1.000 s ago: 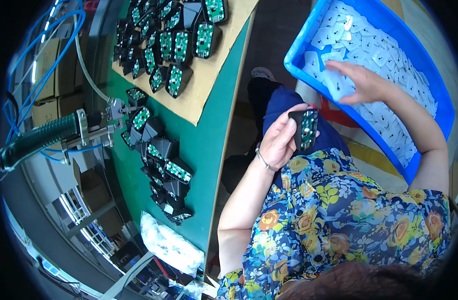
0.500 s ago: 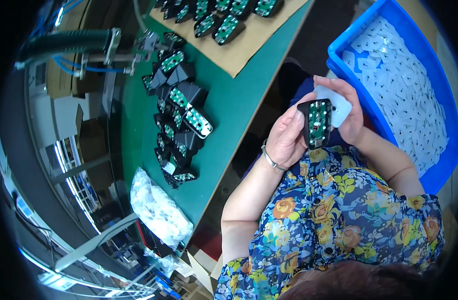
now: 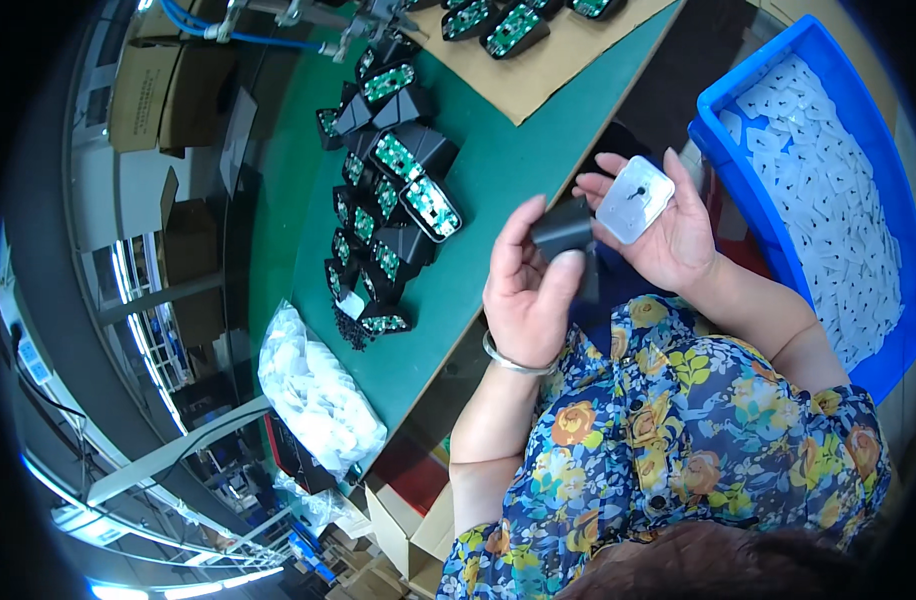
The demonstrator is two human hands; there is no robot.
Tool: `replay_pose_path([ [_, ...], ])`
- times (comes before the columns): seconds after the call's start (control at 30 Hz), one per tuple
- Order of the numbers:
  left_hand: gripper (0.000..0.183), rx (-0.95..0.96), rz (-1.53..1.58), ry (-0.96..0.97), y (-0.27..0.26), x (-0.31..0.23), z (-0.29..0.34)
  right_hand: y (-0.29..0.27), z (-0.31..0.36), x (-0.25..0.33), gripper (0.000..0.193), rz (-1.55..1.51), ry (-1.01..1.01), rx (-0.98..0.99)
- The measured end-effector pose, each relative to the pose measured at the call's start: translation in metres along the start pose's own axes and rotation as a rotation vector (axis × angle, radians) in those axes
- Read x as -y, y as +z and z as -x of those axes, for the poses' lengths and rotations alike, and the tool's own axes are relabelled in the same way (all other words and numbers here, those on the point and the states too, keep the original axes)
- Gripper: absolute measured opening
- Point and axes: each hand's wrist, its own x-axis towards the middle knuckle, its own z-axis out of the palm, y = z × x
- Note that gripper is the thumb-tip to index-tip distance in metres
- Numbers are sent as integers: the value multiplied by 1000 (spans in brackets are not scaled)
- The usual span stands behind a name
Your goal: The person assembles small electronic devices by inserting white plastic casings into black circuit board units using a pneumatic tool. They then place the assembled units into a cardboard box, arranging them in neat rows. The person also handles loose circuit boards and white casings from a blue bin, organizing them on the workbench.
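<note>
My left hand (image 3: 526, 300) grips a black plastic housing (image 3: 562, 227) between thumb and fingers. The housing's smooth dark side shows and is slightly blurred; its circuit board is hidden. Beside it my right hand (image 3: 678, 245) is turned palm up, fingers stretched out, with a translucent white plastic cover (image 3: 628, 212) lying on them. A small black part (image 3: 640, 191) sits on the cover near one edge. The two pieces are close together, though I cannot tell whether they touch. A bracelet (image 3: 513, 362) circles my left wrist.
Several black housings with green circuit boards (image 3: 430, 208) crowd the green table (image 3: 498, 150), beside small black pieces (image 3: 353, 328). More stand on a cardboard sheet (image 3: 523, 95). A clear bag (image 3: 313, 385) lies near the edge. On the right, a blue bin (image 3: 748, 215) holds many white covers (image 3: 823, 200).
My left hand has moved left and turned the housing, so its circuit board no longer shows. The white cover now lies face up on my right hand. The whole view has also shifted.
</note>
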Motion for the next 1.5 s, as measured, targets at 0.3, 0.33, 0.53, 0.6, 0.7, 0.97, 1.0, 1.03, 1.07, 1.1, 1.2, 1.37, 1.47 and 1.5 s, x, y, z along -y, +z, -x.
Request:
replay_pose_path([
  [0.3,46,90,-1045,525,11,-5,-10,10,8,-24,54,65,141,-89],
  [0.33,46,91,-1047,513,11,-3,-10,11,7,-25,53,71,144,-83],
  [0.53,51,51,-1010,547,10,6,-8,4,7,-29,56,168,103,-11],
  [0.6,57,49,-1017,488,8,10,-3,2,8,-32,58,203,92,11],
  [0.7,67,52,-1013,440,3,10,2,-1,12,-33,61,232,112,21],
  [0.97,78,106,-1076,296,-16,-11,7,-5,15,-41,64,507,207,216],
  [1.0,77,78,-1020,291,-21,-14,8,-3,15,-42,60,524,164,256],
  [1.03,75,51,-969,284,-24,-16,9,1,14,-37,59,805,128,303],
  [1.07,68,49,-774,67,-28,-17,12,8,12,-30,59,1083,84,351],
  [1.1,64,35,-333,-94,-30,-11,15,14,10,-26,59,1360,30,401],
  [1.2,59,-34,98,-35,-27,-7,17,28,4,-31,61,1513,19,376],
  [1.37,54,-61,182,-11,-31,-12,7,44,-6,-23,54,1738,-88,401],
  [1.47,49,-117,227,-8,-36,-16,9,87,-43,12,46,1790,-365,438],
  [1.5,49,-129,242,-21,-35,-20,11,111,-70,30,45,1691,-603,403],
])
